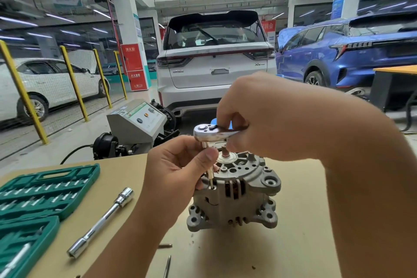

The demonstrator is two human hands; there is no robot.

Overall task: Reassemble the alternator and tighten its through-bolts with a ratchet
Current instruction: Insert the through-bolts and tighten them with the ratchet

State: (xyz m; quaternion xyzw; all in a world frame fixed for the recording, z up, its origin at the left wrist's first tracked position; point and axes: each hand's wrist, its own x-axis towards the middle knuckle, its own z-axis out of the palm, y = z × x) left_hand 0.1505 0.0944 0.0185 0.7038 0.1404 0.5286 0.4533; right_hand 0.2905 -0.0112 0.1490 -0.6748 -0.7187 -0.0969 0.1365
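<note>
A grey cast alternator stands upright on the tan table, its shaft end pointing up. A chrome ratchet hovers above its left side, with a thin bit running down from the head into a bolt hole in the housing. My right hand grips the ratchet handle from the right. My left hand pinches the bit and socket just under the ratchet head, between thumb and fingers. The bolt itself is hidden inside the hole.
An open green socket case lies at the left of the table. A chrome extension bar lies between the case and my left forearm. Small loose bits lie near the front edge. Beyond the table stand a grey machine and parked cars.
</note>
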